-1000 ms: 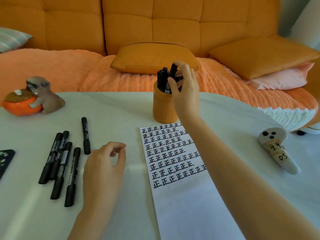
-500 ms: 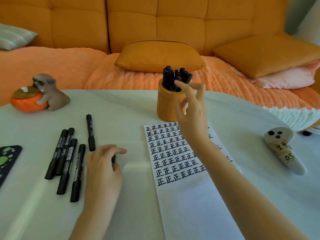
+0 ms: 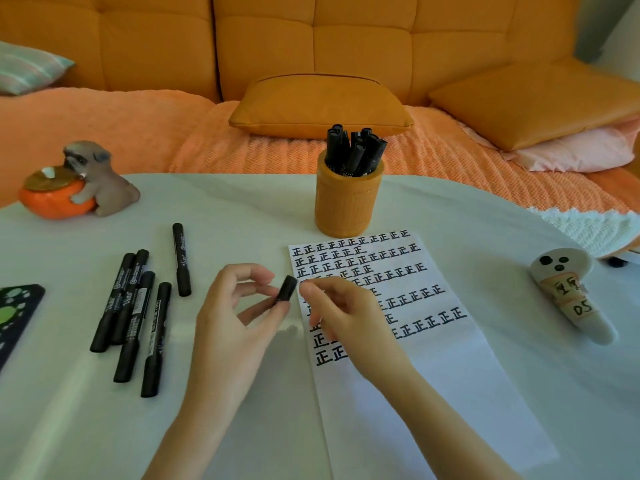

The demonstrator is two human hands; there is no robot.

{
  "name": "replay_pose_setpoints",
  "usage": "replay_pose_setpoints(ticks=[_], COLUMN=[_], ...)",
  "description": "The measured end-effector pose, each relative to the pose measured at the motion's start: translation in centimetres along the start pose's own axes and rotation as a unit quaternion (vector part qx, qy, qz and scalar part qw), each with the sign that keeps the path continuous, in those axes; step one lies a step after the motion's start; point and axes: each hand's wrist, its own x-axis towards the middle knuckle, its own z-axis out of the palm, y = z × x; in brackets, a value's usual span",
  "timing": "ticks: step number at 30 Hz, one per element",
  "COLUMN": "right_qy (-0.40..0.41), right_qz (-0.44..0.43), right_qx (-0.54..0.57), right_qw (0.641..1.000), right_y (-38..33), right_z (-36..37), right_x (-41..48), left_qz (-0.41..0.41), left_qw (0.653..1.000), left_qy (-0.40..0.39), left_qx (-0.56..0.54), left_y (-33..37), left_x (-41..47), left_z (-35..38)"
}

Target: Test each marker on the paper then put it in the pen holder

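Orange sofa fills the background beyond the bench's far edge. White bench carries everything. A long sheet of paper runs from mid-bench to the near edge, a little right of centre; its far half is covered in rows of black test marks and its near half is blank. An orange pen holder stands upright just beyond the paper's far edge, toward the far edge of the bench, with a cluster of black markers standing in it. Your hands meet at mid-bench, over the paper's left edge. Your left hand pinches one black marker between curled fingers and thumb. Your right hand has loosely curled fingers gripping nothing visible, index tip just beside that marker's end. Five loose markers lie capped on the left side of the bench, four bunched, one apart. The held marker shows only its end, lifted off the bench.
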Motion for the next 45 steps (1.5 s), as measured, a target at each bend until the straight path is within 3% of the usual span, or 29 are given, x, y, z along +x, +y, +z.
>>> replay_pose_setpoints(ticks=[7,10,15,31,41,45], right_qy=[-0.004,0.026,0.079,0.095,0.052,-0.006], right_qz=[-0.011,-0.015,-0.030,-0.075,-0.031,-0.010], right_qx=[0.082,0.109,0.150,0.123,0.200,0.145], right_qw=[0.997,0.994,0.985,0.985,0.978,0.989], right_y=[-0.5,-0.5,-0.9,-1.0,-1.9,-2.1], right_z=[0.1,0.0,-0.8,-0.8,-0.7,-0.5], right_x=[0.2,0.1,0.2,-0.5,-1.1,-1.3], left_qz=[-0.012,-0.020,-0.045,-0.020,0.009,0.018], left_qw=[0.997,0.999,0.989,0.973,0.975,0.970], left_qy=[-0.055,-0.045,-0.096,-0.176,-0.175,-0.204], left_qx=[-0.044,0.018,0.100,0.147,0.138,0.130], left_y=[0.1,-0.2,-0.6,0.7,0.5,0.6], left_x=[-0.3,-0.4,-0.5,-1.0,-1.1,-1.2], left_z=[0.7,0.6,0.2,0.0,-0.1,0.2])
